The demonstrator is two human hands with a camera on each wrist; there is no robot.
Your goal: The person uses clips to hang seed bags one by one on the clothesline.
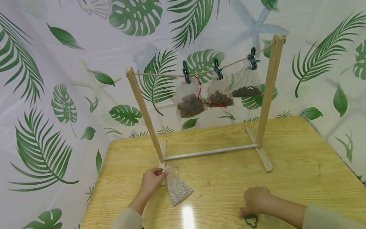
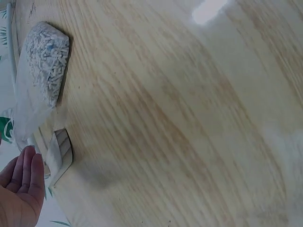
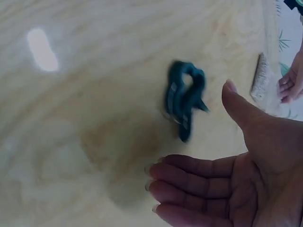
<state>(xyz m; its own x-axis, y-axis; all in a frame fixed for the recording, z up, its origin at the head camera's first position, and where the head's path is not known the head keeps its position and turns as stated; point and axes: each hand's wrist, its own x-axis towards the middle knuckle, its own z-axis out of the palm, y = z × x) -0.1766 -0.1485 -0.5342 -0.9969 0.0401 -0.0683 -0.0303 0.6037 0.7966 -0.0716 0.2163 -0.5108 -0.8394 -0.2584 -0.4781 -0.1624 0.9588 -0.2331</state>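
Observation:
My left hand [image 1: 152, 181] pinches the gathered top of a clear plastic bag [image 1: 178, 187] of small white-grey pellets. In the left wrist view the pellets [image 2: 47, 59] fill the bag's lower end, close over the table. My right hand [image 1: 257, 200] is above the front right of the table, beside a dark green spring clip [image 1: 251, 220]. The right wrist view shows that clip [image 3: 183, 99] in front of the parted thumb and fingers, with nothing in the palm.
A wooden stand with two posts [image 1: 268, 92] carries a string [image 1: 234, 63]. From it hang three clear bags with brown or dark contents [image 1: 191, 106], each under a green clip [image 1: 186, 72]. A red cord [image 1: 199, 90] dangles there. A white bar [image 1: 211, 152] joins the feet.

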